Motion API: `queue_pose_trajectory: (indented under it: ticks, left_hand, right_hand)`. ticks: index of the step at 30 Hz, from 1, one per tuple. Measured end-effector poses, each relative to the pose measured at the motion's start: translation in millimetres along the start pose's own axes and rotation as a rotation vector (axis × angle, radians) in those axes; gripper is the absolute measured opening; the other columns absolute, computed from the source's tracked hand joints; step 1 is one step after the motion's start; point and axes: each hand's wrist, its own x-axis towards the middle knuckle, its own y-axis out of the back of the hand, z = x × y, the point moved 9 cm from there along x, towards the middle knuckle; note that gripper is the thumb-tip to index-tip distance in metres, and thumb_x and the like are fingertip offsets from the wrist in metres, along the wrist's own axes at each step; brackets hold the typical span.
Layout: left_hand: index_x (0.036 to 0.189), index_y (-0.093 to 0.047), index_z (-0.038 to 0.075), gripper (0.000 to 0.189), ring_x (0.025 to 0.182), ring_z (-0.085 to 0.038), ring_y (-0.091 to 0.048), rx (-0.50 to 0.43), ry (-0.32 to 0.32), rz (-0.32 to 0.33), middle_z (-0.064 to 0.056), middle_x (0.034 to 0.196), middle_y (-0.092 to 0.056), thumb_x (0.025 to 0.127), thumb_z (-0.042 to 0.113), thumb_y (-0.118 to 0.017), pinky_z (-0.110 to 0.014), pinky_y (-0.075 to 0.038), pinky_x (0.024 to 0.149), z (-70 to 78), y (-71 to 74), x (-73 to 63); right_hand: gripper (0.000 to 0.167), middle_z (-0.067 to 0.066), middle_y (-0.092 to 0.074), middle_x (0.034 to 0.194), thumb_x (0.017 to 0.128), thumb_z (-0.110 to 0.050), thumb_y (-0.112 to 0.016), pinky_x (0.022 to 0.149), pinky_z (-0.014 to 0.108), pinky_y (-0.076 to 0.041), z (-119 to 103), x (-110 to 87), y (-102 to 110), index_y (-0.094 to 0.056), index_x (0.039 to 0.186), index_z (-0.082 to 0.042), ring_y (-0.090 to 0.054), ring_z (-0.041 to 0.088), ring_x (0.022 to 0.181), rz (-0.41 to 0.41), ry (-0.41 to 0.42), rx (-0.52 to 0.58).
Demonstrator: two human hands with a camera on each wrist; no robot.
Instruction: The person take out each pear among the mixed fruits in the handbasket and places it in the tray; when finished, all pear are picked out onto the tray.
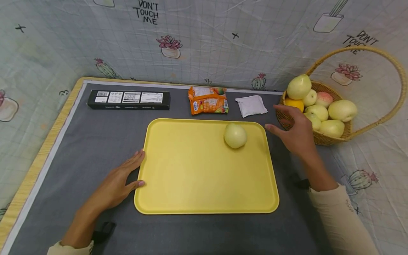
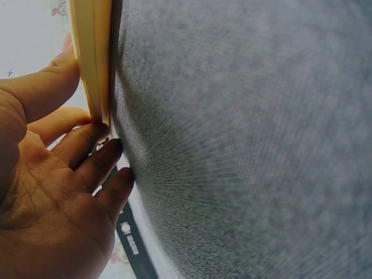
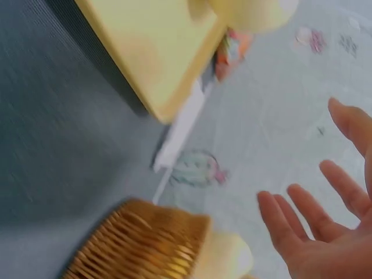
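Note:
A yellow rectangular tray [image 1: 204, 170] lies on the grey cloth, with one round pale-green fruit [image 1: 235, 135] near its far right corner. At the tray's left edge, my left hand [image 1: 116, 182] touches the rim with fingertips and thumb; the left wrist view shows its fingers mostly extended beside the rim. My right hand [image 1: 296, 132] is raised between the tray's far right corner and the wicker basket [image 1: 325, 141], thumb and fingers apart, holding nothing. In the right wrist view its fingers [image 3: 314, 215] are spread. The basket holds pale fruit [image 1: 342, 110], an orange [image 1: 294, 103] and a peach [image 1: 324, 99].
Along the table's back edge lie a long black box [image 1: 129, 100], an orange snack packet [image 1: 208, 101] and a small white packet [image 1: 251, 105]. A tall handle [image 1: 400, 95] arches over the basket. Printed cloth [image 1: 204, 42] hangs behind the table.

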Motion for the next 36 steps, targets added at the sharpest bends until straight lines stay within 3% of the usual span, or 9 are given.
queue_pose_trajectory:
  ticks: [4,8,12,17,22,26,31,36]
  left_hand:
    - [0.171,-0.023,0.016,0.101,0.164,-0.041,-0.022,-0.003,0.003,-0.002,-0.01,0.178,-0.022,0.091,0.027,-0.083,-0.072,-0.03,0.121,-0.3,-0.1,0.4]
    - [0.171,-0.022,0.015,0.101,0.164,-0.041,-0.022,-0.007,0.006,-0.007,-0.01,0.178,-0.021,0.091,0.027,-0.083,-0.072,-0.03,0.121,-0.3,0.0,0.5]
    - [0.171,-0.022,0.015,0.101,0.164,-0.042,-0.022,-0.004,0.004,-0.007,-0.01,0.178,-0.022,0.091,0.028,-0.083,-0.072,-0.031,0.12,-0.1,0.1,0.1]
    - [0.171,-0.022,0.015,0.101,0.164,-0.041,-0.021,-0.012,-0.001,-0.007,-0.011,0.178,-0.022,0.092,0.028,-0.082,-0.072,-0.03,0.121,0.2,0.1,0.0]
    - [0.171,-0.023,0.014,0.1,0.164,-0.042,-0.022,-0.016,-0.008,-0.007,-0.011,0.178,-0.022,0.092,0.029,-0.082,-0.072,-0.03,0.121,0.6,-0.2,0.1]
    - [0.171,-0.024,0.014,0.099,0.164,-0.042,-0.022,-0.009,-0.009,-0.006,-0.011,0.178,-0.023,0.092,0.03,-0.082,-0.072,-0.031,0.12,0.8,0.3,-0.1]
    - [0.171,-0.023,0.015,0.099,0.164,-0.042,-0.023,-0.007,-0.01,-0.003,-0.011,0.178,-0.023,0.092,0.03,-0.082,-0.073,-0.031,0.12,0.6,0.4,0.3]
    - [0.171,-0.024,0.015,0.099,0.163,-0.042,-0.024,-0.009,-0.02,0.005,-0.011,0.178,-0.024,0.092,0.032,-0.081,-0.072,-0.032,0.12,1.0,0.9,-0.2]
  right_hand:
    - [0.06,0.005,-0.069,0.138,0.084,-0.017,-0.093,0.1,0.011,-0.054,-2.9,8.1,30.6,-0.07,0.14,-0.017,-0.063,0.015,0.128,0.162,0.005,0.008]
    - [0.059,0.001,-0.07,0.136,0.083,-0.02,-0.094,0.099,0.012,-0.054,2.3,17.1,55.2,-0.072,0.138,-0.021,-0.063,0.01,0.124,0.273,-0.024,-0.003]
    - [0.062,-0.004,-0.067,0.141,0.083,-0.021,-0.094,0.104,0.017,-0.055,16.7,27.9,71.1,-0.07,0.14,-0.026,-0.061,0.014,0.128,0.322,-0.094,-0.007]
    - [0.066,-0.002,-0.065,0.145,0.083,-0.024,-0.094,0.105,0.016,-0.052,33.7,44.8,78.8,-0.067,0.144,-0.027,-0.057,0.009,0.127,0.327,-0.132,-0.06]
    - [0.069,0.002,-0.062,0.149,0.085,-0.024,-0.093,0.096,0.015,-0.046,48.1,61.7,75.3,-0.064,0.148,-0.026,-0.058,0.02,0.131,0.319,-0.132,-0.11]
    - [0.071,0.004,-0.057,0.153,0.087,-0.025,-0.091,0.098,0.026,-0.048,61.5,74.7,67.8,-0.061,0.151,-0.026,-0.056,0.026,0.134,0.296,-0.155,-0.123]
    - [0.075,0.011,-0.05,0.157,0.089,-0.027,-0.088,0.112,0.043,-0.05,75.1,87.3,57.7,-0.054,0.156,-0.025,-0.051,0.03,0.141,0.249,-0.191,-0.118]
    - [0.078,0.016,-0.048,0.158,0.093,-0.031,-0.084,0.121,0.053,-0.037,84.1,96.8,52.4,-0.047,0.161,-0.027,-0.048,0.036,0.144,0.205,-0.234,-0.159]
